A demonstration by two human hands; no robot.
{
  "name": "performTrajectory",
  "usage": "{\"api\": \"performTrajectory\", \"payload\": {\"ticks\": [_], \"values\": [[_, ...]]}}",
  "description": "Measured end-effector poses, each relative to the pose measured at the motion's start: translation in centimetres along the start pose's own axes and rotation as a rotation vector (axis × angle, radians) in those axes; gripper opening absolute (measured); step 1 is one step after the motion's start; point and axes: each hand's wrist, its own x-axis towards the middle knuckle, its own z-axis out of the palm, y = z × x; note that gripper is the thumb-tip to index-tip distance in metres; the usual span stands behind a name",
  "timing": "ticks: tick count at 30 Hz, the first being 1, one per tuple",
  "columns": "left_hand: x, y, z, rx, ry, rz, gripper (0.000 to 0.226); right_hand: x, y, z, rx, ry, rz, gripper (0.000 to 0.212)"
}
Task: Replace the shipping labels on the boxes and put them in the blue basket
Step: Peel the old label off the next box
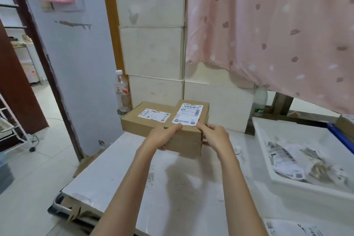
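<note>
Both my hands, left hand (162,136) and right hand (215,134), grip the box (188,140) at frame center; old label (188,115) is on, peel next.

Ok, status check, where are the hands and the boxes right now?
Left hand and right hand grip the near box, lifted over the table. Old label still on. Second box behind. Nothing blocking.

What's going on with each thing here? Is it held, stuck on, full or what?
Near box: closed, held up off the table by both hands.
Its label: stuck on top, edges torn.
Far box: closed, lying behind the near box.
Far box's label: stuck on, partly torn.
Left hand: grips the near box.
Right hand: grips the near box.
White tray: holds peeled label scraps.
Bottle: upright, capped.
</note>
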Motion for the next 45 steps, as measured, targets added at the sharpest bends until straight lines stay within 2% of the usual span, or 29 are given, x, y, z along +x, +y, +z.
{"api": "performTrajectory", "payload": {"ticks": [4, 9, 12, 13, 15, 17, 22, 25, 27, 28, 30, 33, 35, 38, 42, 45], "values": [[-2.1, -0.5, 0.3, 0.082, -0.133, -0.009, 0.051, -2.3, 2.1, -1.1, -0.011, -0.002, -0.013, 0.028], [-4.6, -1.3, 1.5, 0.196, -0.264, -0.032, 0.071, -4.5, 4.5, -2.2, -0.054, -0.030, 0.016, 0.031], [-5.0, -2.1, 1.9, 0.241, -0.318, -0.044, 0.089, -5.4, 5.1, -2.9, -0.077, -0.054, 0.041, 0.056], [-5.1, -2.4, 2.0, 0.245, -0.334, -0.044, 0.097, -5.7, 5.4, -3.2, -0.078, -0.066, 0.046, 0.054], [-5.4, -2.7, 2.0, 0.236, -0.364, -0.043, 0.103, -6.2, 5.7, -3.8, -0.080, -0.081, 0.060, 0.028], [-5.7, -3.0, 2.0, 0.226, -0.387, -0.031, 0.094, -6.6, 6.0, -4.4, -0.087, -0.082, 0.064, 0.012], [-5.8, -3.9, 2.5, 0.174, -0.461, -0.050, 0.067, -7.3, 6.4, -5.3, -0.126, -0.095, 0.091, 0.015], [-6.2, -3.9, 2.5, 0.164, -0.522, -0.066, 0.067, -7.8, 6.2, -6.0, -0.182, -0.111, 0.118, 0.016], [-6.2, -3.7, 2.3, 0.211, -0.546, -0.082, 0.076, -7.9, 6.1, -6.4, -0.212, -0.126, 0.133, 0.018], [-5.9, -3.7, 2.4, 0.233, -0.528, -0.093, 0.078, -8.0, 6.0, -6.6, -0.222, -0.134, 0.138, 0.019], [-5.1, -3.6, 3.0, 0.174, -0.373, -0.096, 0.072, -8.1, 5.9, -6.9, -0.246, -0.156, 0.135, 0.026], [-3.2, -3.9, 4.9, -0.098, -0.068, 0.002, 0.055, -8.4, 5.4, -7.1, -0.341, -0.190, 0.078, 0.057], [-2.1, -4.0, 6.2, -0.285, 0.015, 0.053, 0.052, -8.4, 5.2, -7.1, -0.407, -0.168, -0.024, 0.065], [-1.1, -3.6, 7.6, -0.482, 0.010, 0.076, 0.049, -7.7, 4.4, -6.8, -0.406, -0.118, -0.172, 0.051], [-0.7, -2.3, 8.4, -0.592, -0.023, 0.081, 0.038, -4.3, 2.8, -4.7, -0.407, 0.004, -0.347, 0.026], [-0.9, -1.7, 8.4, -0.633, -0.050, 0.085, 0.021, -1.6, 1.9, -2.5, -0.452, -0.022, -0.412, 0.020]]}}
